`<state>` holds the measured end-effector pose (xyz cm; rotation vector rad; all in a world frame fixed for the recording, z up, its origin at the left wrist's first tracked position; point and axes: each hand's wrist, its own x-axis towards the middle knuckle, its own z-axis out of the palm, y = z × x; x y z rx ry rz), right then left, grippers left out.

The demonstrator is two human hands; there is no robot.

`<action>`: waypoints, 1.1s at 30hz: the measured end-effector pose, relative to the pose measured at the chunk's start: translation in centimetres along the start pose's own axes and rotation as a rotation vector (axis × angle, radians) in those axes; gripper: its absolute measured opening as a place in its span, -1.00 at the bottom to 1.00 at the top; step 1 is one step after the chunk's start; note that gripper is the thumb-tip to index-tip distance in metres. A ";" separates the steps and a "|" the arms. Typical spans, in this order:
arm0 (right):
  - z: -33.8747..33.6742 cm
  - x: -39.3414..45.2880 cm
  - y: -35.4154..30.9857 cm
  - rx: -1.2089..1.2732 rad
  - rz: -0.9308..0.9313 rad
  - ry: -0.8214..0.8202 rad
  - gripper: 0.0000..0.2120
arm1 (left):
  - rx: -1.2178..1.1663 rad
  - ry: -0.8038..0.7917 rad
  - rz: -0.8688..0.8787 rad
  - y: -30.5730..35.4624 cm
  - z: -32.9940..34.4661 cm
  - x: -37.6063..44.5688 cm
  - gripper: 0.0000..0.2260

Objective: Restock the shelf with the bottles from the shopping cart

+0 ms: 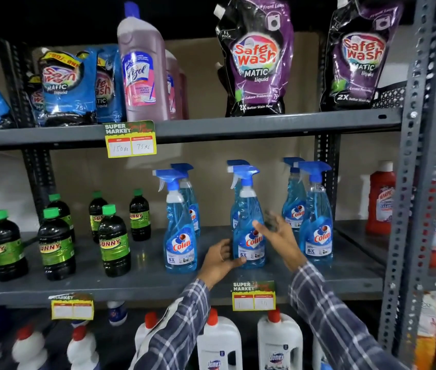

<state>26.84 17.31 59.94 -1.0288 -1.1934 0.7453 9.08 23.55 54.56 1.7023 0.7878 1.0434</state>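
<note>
A blue Colin spray bottle [249, 209] stands upright on the grey middle shelf [145, 284], near its front edge. My left hand [218, 263] wraps the bottle's base from the left, with the thumb across the front. My right hand [281, 236] hovers at the bottle's right side, fingers spread and blurred, holding nothing. More Colin bottles stand in front-and-back pairs to the left [181, 236] and to the right [317, 222], and one more hides behind the held bottle. No shopping cart is in view.
Dark Sunny bottles [113, 241] with green caps fill the shelf's left part. Red Harpic bottles [379, 201] stand beyond the grey slotted post [409, 182]. Safe Wash pouches [257, 57] and a pink Lizol bottle [142, 70] sit above, white Domex bottles [278, 343] below.
</note>
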 end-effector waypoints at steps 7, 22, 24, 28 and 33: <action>3.3 4.8 -7.7 0.156 -0.114 0.043 -0.45 | 0.132 -0.020 0.029 0.0 -0.1 -0.2 -0.64; 5.4 5.8 -8.8 0.178 -0.085 0.242 -0.78 | 0.154 -0.023 0.105 0.0 0.0 -0.7 -0.70; 5.5 5.8 -8.9 0.164 -0.091 0.268 -0.71 | 0.149 -0.026 0.108 0.0 0.0 -0.7 -0.69; 5.7 5.3 -8.7 0.145 -0.117 0.323 -0.43 | 0.162 -0.035 0.111 0.3 0.1 -1.0 -0.68; 5.6 2.4 -8.0 0.103 -0.190 0.338 -0.34 | 0.084 -0.081 0.083 1.7 0.0 -2.1 -0.56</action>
